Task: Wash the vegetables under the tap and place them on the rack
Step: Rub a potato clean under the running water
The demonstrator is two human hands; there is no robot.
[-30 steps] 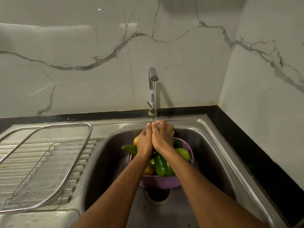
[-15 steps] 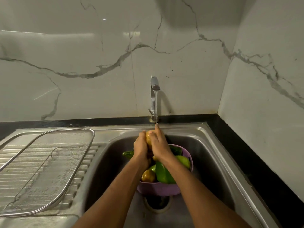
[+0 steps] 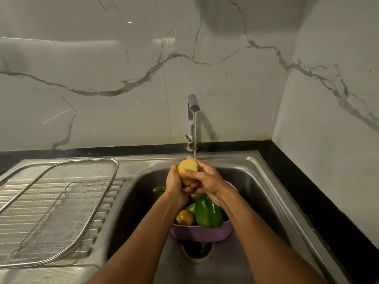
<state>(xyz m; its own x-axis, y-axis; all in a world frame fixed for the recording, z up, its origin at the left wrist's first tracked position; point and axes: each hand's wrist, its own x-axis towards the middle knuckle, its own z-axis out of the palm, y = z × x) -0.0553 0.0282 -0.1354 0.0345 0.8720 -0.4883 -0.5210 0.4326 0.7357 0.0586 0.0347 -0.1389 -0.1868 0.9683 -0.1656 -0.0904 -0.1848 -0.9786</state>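
Note:
Both hands hold a yellow potato (image 3: 187,168) up under the running stream from the tap (image 3: 192,105). My left hand (image 3: 175,184) grips it from the left and below; my right hand (image 3: 205,179) wraps it from the right, fingers across its front. Below them a purple colander (image 3: 202,232) stands in the sink (image 3: 256,181) over the drain. It holds a green bell pepper (image 3: 208,212), another potato (image 3: 185,217) and more green vegetables, partly hidden by my arms. The wire mesh rack (image 3: 61,212) lies on the drainboard at left with nothing on it.
Marble walls close in behind and on the right. A black counter strip (image 3: 307,191) runs along the sink's right side and back. The ribbed steel drainboard (image 3: 12,201) lies under the rack.
My hands lifted a yellow potato out of the colander and raised it into the water stream. The camera tilted down slightly.

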